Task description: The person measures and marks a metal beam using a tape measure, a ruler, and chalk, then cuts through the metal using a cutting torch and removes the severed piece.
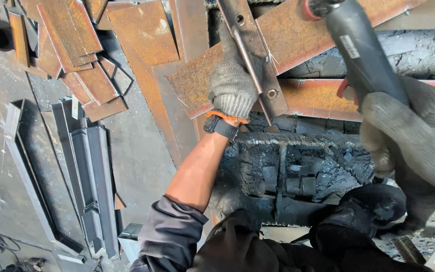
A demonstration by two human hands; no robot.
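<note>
- The left hand [233,85], in a grey knitted glove with an orange cuff, lies spread and flat on a rusty steel plate [298,38], its fingers pressing against a metal straightedge [250,55] that crosses the plate at a slant; it grips nothing, it pins things down, likely so that the guide does not slide.
- A black wristwatch [220,126] sits just below the cuff, and the dark sleeve [172,231] is pushed up past the elbow.
- The right hand [411,136], in a similar grey glove, is closed round the dark grey handle of a cutting torch [361,50], raised near the camera above the plate; a red trigger shows at the grip.
- The torch's tip is out of view at the top edge, so I cannot tell whether it touches the plate.
- The plate is flat, orange-brown with rust, and lies on a second rusty strip [323,98] over a blackened, crusted cutting grate [298,171].
- To the left, well apart, lie a heap of rusty offcuts [71,50] and grey steel channels [89,176] on the stained concrete floor [137,151].
</note>
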